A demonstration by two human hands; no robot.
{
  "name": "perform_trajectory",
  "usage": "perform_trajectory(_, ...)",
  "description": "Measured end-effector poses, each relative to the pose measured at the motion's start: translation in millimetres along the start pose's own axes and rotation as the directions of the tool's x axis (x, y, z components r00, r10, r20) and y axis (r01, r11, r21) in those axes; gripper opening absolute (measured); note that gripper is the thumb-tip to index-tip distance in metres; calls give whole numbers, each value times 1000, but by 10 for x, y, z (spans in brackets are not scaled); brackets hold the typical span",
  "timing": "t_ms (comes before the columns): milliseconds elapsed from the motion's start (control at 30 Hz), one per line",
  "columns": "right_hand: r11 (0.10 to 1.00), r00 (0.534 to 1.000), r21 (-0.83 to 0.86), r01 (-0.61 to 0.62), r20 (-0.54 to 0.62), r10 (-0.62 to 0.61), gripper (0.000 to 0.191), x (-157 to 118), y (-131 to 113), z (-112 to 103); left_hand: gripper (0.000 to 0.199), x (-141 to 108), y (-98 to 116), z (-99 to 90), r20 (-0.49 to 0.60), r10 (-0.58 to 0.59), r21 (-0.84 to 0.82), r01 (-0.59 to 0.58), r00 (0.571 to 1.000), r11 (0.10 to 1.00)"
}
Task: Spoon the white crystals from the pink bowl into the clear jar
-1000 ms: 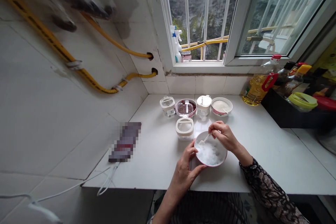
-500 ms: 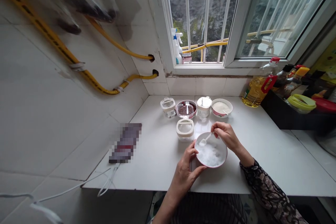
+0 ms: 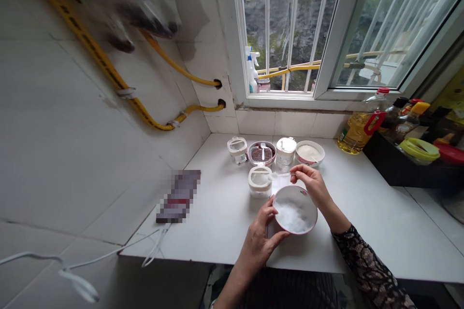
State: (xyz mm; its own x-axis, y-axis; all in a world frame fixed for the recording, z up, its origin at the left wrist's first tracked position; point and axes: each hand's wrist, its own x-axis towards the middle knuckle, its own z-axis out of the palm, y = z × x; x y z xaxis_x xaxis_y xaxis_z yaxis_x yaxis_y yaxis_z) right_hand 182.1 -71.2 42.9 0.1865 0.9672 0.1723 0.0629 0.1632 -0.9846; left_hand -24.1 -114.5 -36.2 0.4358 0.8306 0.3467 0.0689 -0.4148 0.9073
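My left hand (image 3: 261, 231) is wrapped around the left side of a bowl (image 3: 314, 203), which tilts a little on the counter. White grains (image 3: 294, 215), like salt or sugar, lie inside it. Pinched in my right hand (image 3: 309, 182) is a small white spoon (image 3: 281, 175), held above the bowl's far rim. Its scoop end reaches the near clear jar (image 3: 260, 188) with a cream rim, carrying some white stuff. Whether the spoon touches the jar's opening I cannot tell. Behind stand a bowl of dark red contents (image 3: 270, 152), a lidded jar (image 3: 285, 152) and a bowl of white grains (image 3: 310, 151).
Another clear jar (image 3: 237, 149) stands at the back left of the white counter (image 3: 217, 222). A blurred-out dark object (image 3: 179, 196) with a white cable lies at the left. An oil bottle (image 3: 357, 128) and a black box (image 3: 391, 164) of condiments stand at the right.
My right hand has lifted the spoon out of the bowl and moved it forward and left to the near jar. My left hand still holds the bowl, which is tilted slightly more.
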Motion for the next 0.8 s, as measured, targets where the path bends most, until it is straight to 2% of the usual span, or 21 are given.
perform_trajectory(100, 946, 972, -223, 235, 47, -230, 17, -25, -13, 158, 33, 2, 1, 4, 3, -9, -8, 9, 1000, 1000)
perform_trajectory(133, 882, 939, -323, 343, 102, -328, 17, -32, -12, 197, 33, 3, -2, 7, 3, -12, -11, 12, 1000, 1000)
perform_trajectory(200, 678, 831, -483, 554, 273, -485, 21, -41, -7, 246, 33, 2, -14, 12, -8, -17, -14, 16, 1000, 1000)
perform_trajectory(267, 491, 724, -540, 683, 412, -554, 26, -46, -12, 255, 34, 1, -29, 16, -20, -24, -13, 24, 1000, 1000)
perform_trajectory(300, 447, 694, -544, 710, 432, -576, 27, -48, -22, 244, 34, 0, -35, 18, -22, -29, -11, 29, 999, 1000)
perform_trajectory(333, 439, 683, -542, 716, 417, -600, 26, -51, -36, 224, 35, -2, -39, 18, -21, -34, -10, 34, 999, 999)
perform_trajectory(400, 496, 700, -522, 694, 328, -634, 22, -63, -74, 155, 35, -7, -38, 17, -13, -38, -10, 38, 999, 999)
perform_trajectory(533, 662, 786, -466, 588, 137, -602, 17, -107, -122, -61, 34, -15, -15, 8, -17, -25, -8, 24, 1000, 1000)
perform_trajectory(667, 685, 819, -477, 550, 147, -555, 20, -150, -100, -209, 33, -17, -4, -4, -9, -20, 14, 20, 1000, 1000)
perform_trajectory(800, 701, 866, -525, 482, 161, -474, 20, -167, -75, -182, 33, -19, -13, -14, -7, -8, 35, 8, 1000, 999)
